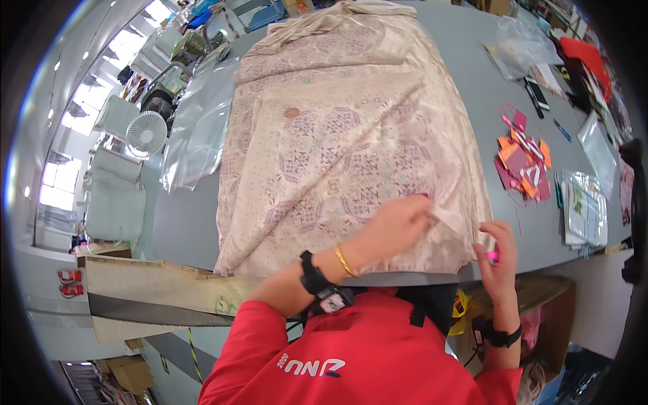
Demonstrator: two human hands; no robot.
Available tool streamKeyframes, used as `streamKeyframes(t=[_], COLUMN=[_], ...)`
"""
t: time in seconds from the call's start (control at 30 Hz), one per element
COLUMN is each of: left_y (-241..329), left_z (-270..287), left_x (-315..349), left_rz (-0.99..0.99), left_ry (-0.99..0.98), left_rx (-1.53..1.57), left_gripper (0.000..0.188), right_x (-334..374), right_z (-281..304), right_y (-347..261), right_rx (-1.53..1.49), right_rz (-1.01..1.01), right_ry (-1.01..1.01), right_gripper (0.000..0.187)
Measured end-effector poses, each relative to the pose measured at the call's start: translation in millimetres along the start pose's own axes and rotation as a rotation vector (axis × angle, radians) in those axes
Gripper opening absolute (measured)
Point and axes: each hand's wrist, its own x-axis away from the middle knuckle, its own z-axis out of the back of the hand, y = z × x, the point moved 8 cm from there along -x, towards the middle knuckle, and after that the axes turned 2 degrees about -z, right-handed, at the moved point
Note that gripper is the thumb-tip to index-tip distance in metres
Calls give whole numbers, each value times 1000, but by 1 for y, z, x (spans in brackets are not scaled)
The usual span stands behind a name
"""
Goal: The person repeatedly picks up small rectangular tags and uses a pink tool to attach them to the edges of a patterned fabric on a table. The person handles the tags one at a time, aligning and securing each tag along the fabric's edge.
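A large pale pink-beige fabric (317,196) with lilac and grey motifs lies folded in layers over the table. My left hand (407,219) reaches across to the right, closed, gripping the fabric near its front right part, where a fold is lifted. Beside those fingers shows a small dark pink spot, perhaps a label. Just off the fabric's right edge is my right hand (499,260), its fingers curled and a small bright pink thing (493,256) in them. What kind of thing that is cannot be made out. A brown round piece (291,113) lies on the fabric.
The grey table (466,47) carries clear plastic sheets (202,121) at left. On the right are a pile of orange and magenta tags (523,162), a phone (537,94), a blue pen (561,129) and bagged packs (586,209). A white fan (146,133) stands beyond the left edge.
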Motion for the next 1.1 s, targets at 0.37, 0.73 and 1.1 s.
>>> streamKeyframes(t=[0.37,0.73,1.1], left_y=[-329,-80,-7], left_z=[382,117,-57], left_x=[19,64,60], left_rz=[394,-22,-202], left_ry=[660,189,-206], left_rx=[281,-178,-282], left_gripper=[41,27,9], right_x=[34,25,40], right_z=[18,-40,-37], right_y=[64,8,52], right_rx=[31,170,-289], right_rz=[-360,29,-256], right_ry=[-104,-544,-310], right_gripper=[14,24,9])
